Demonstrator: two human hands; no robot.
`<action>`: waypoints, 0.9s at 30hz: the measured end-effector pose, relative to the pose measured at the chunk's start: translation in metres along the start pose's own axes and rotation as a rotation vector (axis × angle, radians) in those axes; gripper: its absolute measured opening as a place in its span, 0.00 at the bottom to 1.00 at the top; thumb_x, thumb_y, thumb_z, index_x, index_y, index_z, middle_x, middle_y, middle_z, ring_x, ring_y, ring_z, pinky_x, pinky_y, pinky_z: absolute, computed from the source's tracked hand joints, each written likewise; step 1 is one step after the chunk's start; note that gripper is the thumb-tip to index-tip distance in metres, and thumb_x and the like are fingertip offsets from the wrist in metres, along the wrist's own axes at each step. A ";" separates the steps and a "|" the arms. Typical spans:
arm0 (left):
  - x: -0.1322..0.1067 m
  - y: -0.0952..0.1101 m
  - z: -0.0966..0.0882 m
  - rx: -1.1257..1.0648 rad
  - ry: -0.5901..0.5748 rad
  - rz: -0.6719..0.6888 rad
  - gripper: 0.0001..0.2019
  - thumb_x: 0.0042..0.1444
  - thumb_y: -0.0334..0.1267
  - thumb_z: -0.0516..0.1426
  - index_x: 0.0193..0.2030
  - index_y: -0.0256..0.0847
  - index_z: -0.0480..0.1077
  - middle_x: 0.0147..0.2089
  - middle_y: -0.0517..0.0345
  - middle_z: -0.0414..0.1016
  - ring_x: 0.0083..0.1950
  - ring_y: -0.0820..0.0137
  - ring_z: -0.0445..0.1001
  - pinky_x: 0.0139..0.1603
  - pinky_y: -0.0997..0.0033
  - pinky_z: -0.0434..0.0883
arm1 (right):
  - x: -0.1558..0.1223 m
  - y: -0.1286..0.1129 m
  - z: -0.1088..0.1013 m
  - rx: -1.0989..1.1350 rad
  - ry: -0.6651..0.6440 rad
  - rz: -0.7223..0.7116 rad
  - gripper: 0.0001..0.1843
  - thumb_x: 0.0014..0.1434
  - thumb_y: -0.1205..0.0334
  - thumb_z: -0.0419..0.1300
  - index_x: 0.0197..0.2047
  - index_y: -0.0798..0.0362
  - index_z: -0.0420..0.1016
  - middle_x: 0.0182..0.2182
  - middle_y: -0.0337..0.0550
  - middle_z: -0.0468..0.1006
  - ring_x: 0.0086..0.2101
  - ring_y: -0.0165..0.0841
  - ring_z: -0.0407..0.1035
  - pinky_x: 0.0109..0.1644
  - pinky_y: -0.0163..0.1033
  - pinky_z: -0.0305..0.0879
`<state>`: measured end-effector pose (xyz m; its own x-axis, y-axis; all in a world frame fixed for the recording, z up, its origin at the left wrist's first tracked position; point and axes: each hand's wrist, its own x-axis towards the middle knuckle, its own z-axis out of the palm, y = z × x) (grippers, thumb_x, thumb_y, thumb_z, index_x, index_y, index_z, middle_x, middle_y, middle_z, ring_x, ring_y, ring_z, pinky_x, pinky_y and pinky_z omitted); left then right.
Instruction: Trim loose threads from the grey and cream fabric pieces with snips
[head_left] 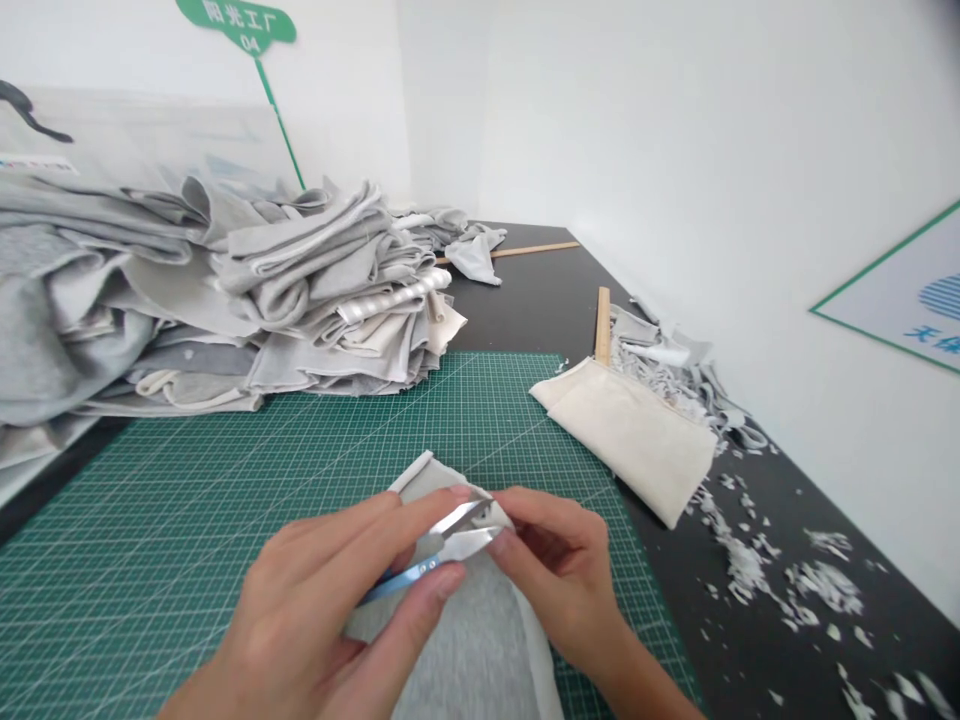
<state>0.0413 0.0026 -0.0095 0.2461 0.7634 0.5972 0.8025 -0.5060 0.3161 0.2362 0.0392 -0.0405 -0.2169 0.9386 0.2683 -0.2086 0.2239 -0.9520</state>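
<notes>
My left hand (330, 610) is closed round small blue-handled thread snips (442, 550), whose metal blades point right at the edge of a grey fabric piece (465, 640). This piece lies on the green cutting mat (225, 500) in front of me. My right hand (562, 570) pinches the fabric's edge right beside the blade tips, fingers pressed together on the cloth.
A tall heap of grey and cream fabric pieces (225, 290) fills the left back. A folded cream cloth (630, 430) lies at the mat's right edge. Fabric scraps (780, 570) litter the black table along the right wall. Two wooden rulers (602, 325) lie at the back.
</notes>
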 end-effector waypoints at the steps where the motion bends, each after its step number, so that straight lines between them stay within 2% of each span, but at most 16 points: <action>1: 0.001 0.003 0.001 0.000 0.019 -0.007 0.15 0.64 0.41 0.58 0.57 0.48 0.71 0.42 0.60 0.79 0.39 0.72 0.77 0.46 0.71 0.75 | 0.000 -0.001 0.001 -0.032 0.026 -0.016 0.16 0.58 0.69 0.65 0.45 0.39 0.84 0.31 0.40 0.85 0.28 0.30 0.74 0.30 0.31 0.68; 4: 0.003 0.010 0.005 -0.047 0.035 0.001 0.16 0.63 0.37 0.59 0.57 0.47 0.71 0.40 0.61 0.80 0.34 0.74 0.77 0.39 0.75 0.76 | -0.002 -0.002 0.002 -0.095 0.070 -0.071 0.17 0.56 0.71 0.64 0.44 0.41 0.85 0.28 0.40 0.84 0.25 0.30 0.73 0.26 0.31 0.66; 7: 0.003 0.013 0.007 -0.021 0.016 0.003 0.17 0.62 0.35 0.59 0.58 0.47 0.71 0.42 0.58 0.81 0.34 0.73 0.78 0.35 0.76 0.77 | -0.004 -0.002 0.003 -0.116 0.081 -0.117 0.17 0.55 0.72 0.65 0.43 0.43 0.85 0.25 0.39 0.82 0.22 0.29 0.71 0.24 0.31 0.66; 12: 0.002 0.015 0.008 0.044 0.018 0.004 0.17 0.62 0.33 0.59 0.58 0.46 0.72 0.43 0.58 0.82 0.33 0.72 0.80 0.34 0.76 0.78 | -0.006 0.000 0.004 -0.115 0.119 -0.160 0.20 0.52 0.75 0.66 0.43 0.41 0.84 0.24 0.35 0.80 0.22 0.28 0.71 0.25 0.30 0.66; 18: 0.003 0.018 0.006 0.122 -0.003 0.047 0.17 0.63 0.32 0.58 0.58 0.44 0.71 0.40 0.59 0.82 0.31 0.74 0.80 0.34 0.78 0.78 | -0.006 0.002 0.005 -0.122 0.119 -0.170 0.20 0.52 0.76 0.66 0.44 0.43 0.84 0.26 0.36 0.82 0.24 0.28 0.74 0.27 0.31 0.70; 27: 0.007 0.022 0.006 0.117 0.002 0.072 0.16 0.62 0.30 0.58 0.57 0.42 0.73 0.40 0.58 0.82 0.31 0.73 0.80 0.31 0.79 0.77 | -0.005 0.000 0.006 -0.157 0.164 -0.226 0.18 0.50 0.79 0.65 0.40 0.48 0.83 0.29 0.38 0.84 0.25 0.29 0.76 0.30 0.30 0.73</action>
<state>0.0635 -0.0007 -0.0030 0.3042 0.7259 0.6169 0.8409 -0.5089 0.1842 0.2315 0.0329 -0.0409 -0.0227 0.8873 0.4606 -0.0815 0.4575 -0.8855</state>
